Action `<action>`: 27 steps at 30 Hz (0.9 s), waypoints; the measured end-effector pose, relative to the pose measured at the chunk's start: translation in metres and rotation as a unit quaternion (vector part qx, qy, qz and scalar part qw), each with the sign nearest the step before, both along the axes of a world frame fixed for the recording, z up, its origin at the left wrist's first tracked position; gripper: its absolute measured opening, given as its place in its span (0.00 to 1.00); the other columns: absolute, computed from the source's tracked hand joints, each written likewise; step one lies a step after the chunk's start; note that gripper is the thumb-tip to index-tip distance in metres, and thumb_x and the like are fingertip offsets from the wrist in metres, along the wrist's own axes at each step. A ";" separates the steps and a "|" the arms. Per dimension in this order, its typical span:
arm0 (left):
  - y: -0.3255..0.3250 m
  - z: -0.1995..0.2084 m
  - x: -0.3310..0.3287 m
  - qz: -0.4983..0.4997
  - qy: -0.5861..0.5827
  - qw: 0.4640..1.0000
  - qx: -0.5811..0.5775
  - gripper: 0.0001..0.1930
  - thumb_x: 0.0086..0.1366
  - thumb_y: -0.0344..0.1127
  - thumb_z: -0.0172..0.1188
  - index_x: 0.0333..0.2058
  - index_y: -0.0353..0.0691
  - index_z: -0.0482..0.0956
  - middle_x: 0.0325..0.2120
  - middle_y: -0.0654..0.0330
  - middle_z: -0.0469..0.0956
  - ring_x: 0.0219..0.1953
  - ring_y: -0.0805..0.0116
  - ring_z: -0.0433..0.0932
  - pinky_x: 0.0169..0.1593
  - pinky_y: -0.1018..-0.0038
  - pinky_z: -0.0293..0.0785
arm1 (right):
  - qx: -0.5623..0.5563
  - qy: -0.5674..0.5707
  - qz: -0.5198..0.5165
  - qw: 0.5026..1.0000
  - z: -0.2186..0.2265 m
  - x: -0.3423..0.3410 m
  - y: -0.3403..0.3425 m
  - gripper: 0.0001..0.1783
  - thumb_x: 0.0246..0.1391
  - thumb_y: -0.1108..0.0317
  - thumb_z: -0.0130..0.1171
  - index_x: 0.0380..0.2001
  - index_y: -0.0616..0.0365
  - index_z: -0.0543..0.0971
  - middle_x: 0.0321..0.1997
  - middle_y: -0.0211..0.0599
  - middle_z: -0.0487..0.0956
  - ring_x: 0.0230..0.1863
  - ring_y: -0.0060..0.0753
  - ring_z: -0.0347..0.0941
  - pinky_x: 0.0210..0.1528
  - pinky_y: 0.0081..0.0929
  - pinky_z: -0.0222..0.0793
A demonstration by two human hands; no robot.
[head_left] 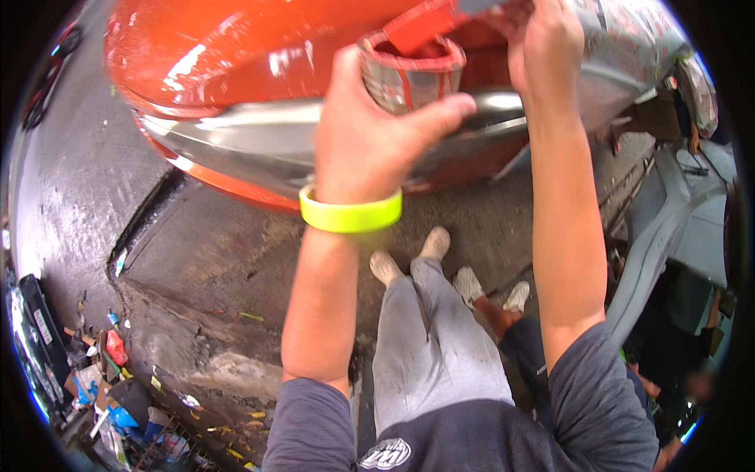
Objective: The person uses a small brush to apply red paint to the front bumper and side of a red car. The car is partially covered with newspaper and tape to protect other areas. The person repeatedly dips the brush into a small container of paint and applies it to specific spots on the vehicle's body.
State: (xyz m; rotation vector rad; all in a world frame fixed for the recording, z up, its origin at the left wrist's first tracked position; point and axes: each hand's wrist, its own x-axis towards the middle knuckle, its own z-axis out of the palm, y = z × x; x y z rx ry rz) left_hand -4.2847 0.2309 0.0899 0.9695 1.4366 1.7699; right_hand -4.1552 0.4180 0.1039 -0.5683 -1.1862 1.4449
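My left hand (370, 134) is wrapped round a small metal can (401, 82), with the thumb along its near right side. Red paint coats the can's rim and runs down its outside. My right hand (546, 55), somewhat blurred, is closed at the top right on what looks like a flat paintbrush (421, 23). The brush's wide red end dips over the mouth of the can, and a grey part runs toward my fingers. Just beyond both hands is a glossy orange-red vehicle body (212, 55) with a shiny chrome band (252, 141) along its lower edge.
Wet concrete floor (236, 259) lies below, with a dark gutter (153, 208) at left. Rubbish (126, 393) is heaped at lower left. Another person's shoes (515, 297) stand beside my legs. A grey vehicle frame (653, 236) is at right, with people near it.
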 end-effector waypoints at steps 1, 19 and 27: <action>0.004 -0.001 0.002 -0.008 0.000 1.000 0.029 0.39 0.48 0.41 0.86 0.54 0.33 0.74 0.46 0.54 0.85 0.48 0.69 0.84 0.55 0.70 0.79 | -0.010 0.011 0.002 1.000 -0.003 0.000 0.012 0.05 0.72 0.65 0.56 0.44 0.52 0.79 0.38 0.26 0.84 0.36 0.21 0.81 0.39 0.27 0.80; -0.143 0.064 0.083 0.070 0.118 0.990 -0.020 0.49 0.44 0.29 0.86 0.64 0.40 0.66 0.61 0.52 0.72 0.63 0.55 0.75 0.66 0.60 0.72 | 0.141 -0.285 0.261 0.911 0.156 0.035 -0.168 0.13 0.60 0.67 0.68 0.26 0.63 0.79 0.23 0.46 0.75 0.22 0.40 0.72 0.27 0.36 0.68; -0.282 0.075 0.033 0.188 0.083 0.978 -0.043 0.49 0.47 0.27 0.85 0.65 0.43 0.63 0.63 0.50 0.70 0.66 0.53 0.72 0.68 0.61 0.71 | 0.249 -0.300 0.411 0.824 0.161 -0.065 -0.258 0.12 0.61 0.63 0.69 0.29 0.60 0.81 0.25 0.45 0.76 0.26 0.51 0.75 0.29 0.42 0.69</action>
